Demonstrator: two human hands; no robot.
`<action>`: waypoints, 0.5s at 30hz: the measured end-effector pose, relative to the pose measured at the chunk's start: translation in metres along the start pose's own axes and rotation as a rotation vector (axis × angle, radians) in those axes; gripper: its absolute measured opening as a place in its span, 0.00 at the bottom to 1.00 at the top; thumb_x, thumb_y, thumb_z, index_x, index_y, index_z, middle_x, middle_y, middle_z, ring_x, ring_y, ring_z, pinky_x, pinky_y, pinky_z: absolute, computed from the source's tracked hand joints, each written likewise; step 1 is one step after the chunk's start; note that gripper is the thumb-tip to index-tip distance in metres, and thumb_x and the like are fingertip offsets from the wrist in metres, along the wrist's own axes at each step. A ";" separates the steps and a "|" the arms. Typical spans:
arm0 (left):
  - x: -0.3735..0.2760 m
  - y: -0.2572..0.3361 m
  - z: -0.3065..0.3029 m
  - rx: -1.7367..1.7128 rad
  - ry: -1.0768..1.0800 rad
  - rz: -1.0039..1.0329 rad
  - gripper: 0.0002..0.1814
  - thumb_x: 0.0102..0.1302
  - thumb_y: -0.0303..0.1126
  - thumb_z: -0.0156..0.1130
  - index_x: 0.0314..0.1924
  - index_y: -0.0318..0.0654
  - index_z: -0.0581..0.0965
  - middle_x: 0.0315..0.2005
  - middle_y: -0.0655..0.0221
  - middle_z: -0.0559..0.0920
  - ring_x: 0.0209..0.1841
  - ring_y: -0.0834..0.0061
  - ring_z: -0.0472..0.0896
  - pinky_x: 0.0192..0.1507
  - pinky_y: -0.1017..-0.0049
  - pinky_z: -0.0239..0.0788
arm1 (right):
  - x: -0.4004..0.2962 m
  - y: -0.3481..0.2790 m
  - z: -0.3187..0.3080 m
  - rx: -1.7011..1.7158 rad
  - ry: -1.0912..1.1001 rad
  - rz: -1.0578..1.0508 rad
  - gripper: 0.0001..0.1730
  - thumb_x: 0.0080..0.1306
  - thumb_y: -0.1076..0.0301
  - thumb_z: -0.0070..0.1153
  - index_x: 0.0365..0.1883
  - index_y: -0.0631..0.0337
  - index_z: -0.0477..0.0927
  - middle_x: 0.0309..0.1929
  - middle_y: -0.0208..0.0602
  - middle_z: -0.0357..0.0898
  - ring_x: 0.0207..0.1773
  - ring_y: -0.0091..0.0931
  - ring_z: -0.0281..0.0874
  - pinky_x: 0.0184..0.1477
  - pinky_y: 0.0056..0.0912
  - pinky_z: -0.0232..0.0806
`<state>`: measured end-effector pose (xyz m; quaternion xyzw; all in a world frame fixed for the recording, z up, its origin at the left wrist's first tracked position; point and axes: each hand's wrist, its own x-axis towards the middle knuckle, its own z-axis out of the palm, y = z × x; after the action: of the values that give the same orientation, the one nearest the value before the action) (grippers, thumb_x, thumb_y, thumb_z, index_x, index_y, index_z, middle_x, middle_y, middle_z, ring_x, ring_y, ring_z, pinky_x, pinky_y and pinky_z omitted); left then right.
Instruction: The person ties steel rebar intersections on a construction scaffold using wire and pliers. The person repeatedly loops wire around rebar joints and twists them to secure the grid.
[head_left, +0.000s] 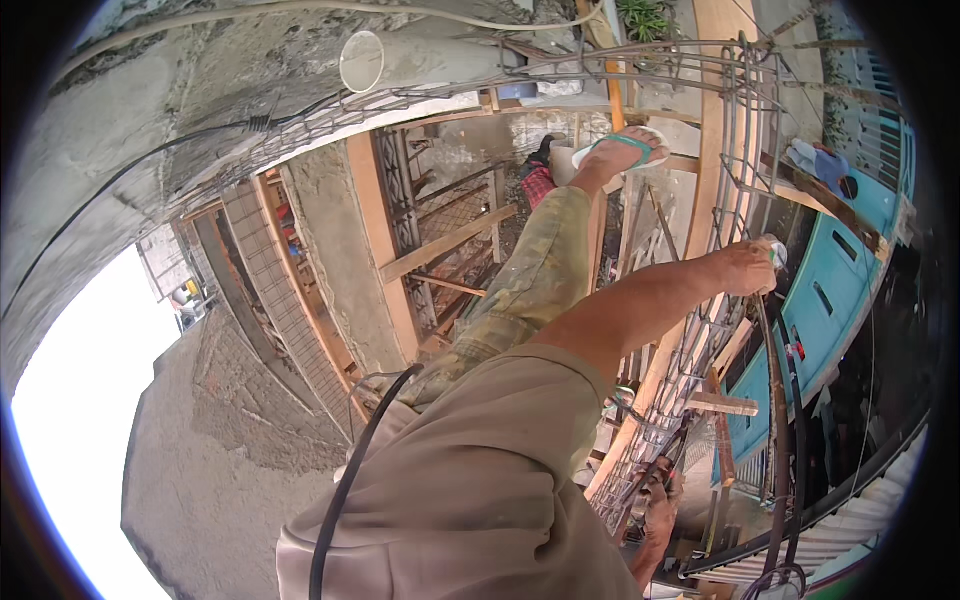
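My left hand (750, 268) is stretched out past the rebar cage (739, 157). Its fingers are closed round a small white object with a green patch (778, 253), mostly hidden; I cannot tell what it is. A long brown pole (776, 420) runs from just below that hand toward the lower right. Lower down, my right hand (660, 495) is at the cage's bars, fingers curled on a dark hand tool (654, 471) whose kind is unclear. A green-strapped flip-flop (642, 150) is on my foot, among the timbers.
Formwork boards (716, 45) line the cage. Wooden braces (450, 244) cross an open drop, where a person in red plaid (536, 184) is partly visible. Another person in blue (829, 166) is beyond the cage by a turquoise structure (832, 277). A black cable (352, 480) crosses my shirt.
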<state>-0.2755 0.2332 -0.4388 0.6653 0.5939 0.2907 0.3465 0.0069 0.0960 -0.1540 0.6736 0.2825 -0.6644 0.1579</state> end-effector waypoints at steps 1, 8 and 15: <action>0.000 0.002 -0.003 -0.088 -0.032 -0.048 0.06 0.50 0.25 0.60 0.22 0.48 0.81 0.27 0.67 0.82 0.37 0.66 0.80 0.54 0.68 0.63 | 0.003 -0.015 -0.013 -0.043 0.034 0.017 0.19 0.63 0.72 0.53 0.53 0.59 0.77 0.38 0.31 0.80 0.33 0.22 0.78 0.31 0.23 0.66; 0.004 0.009 -0.038 -0.067 -0.234 -0.013 0.10 0.51 0.18 0.59 0.31 0.43 0.81 0.34 0.66 0.83 0.48 0.62 0.77 0.62 0.64 0.60 | 0.053 -0.087 -0.081 -0.672 0.306 -0.536 0.32 0.60 0.75 0.49 0.66 0.57 0.69 0.49 0.53 0.78 0.52 0.43 0.76 0.57 0.39 0.66; 0.007 0.011 -0.046 -0.084 -0.239 0.112 0.10 0.51 0.19 0.62 0.34 0.40 0.81 0.36 0.62 0.83 0.49 0.60 0.78 0.62 0.64 0.61 | 0.130 -0.155 -0.104 -1.169 0.390 -0.606 0.43 0.62 0.78 0.49 0.75 0.43 0.54 0.60 0.54 0.66 0.64 0.48 0.65 0.63 0.49 0.65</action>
<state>-0.3051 0.2448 -0.4030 0.7121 0.4978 0.2530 0.4256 -0.0064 0.3016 -0.2500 0.4763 0.7939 -0.2845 0.2491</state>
